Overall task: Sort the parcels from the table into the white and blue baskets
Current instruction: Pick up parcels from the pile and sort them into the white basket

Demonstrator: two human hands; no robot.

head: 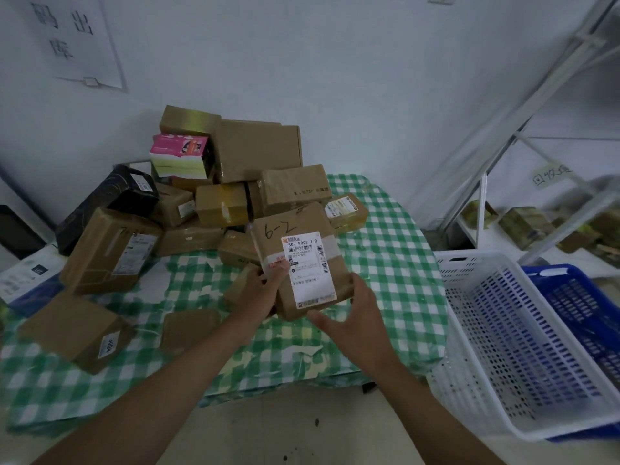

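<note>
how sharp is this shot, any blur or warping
Head view: the label on the held parcel is sharp at centre; the shelf at far right is smeared; the white basket bows from wide-angle distortion; lighting is dim, flat and bluish, with soft shadows.

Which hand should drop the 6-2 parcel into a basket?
Right. The right hand already supports the 6-2 parcel on the side facing the white basket and blue basket; the left hand would probably have to cross over.
</note>
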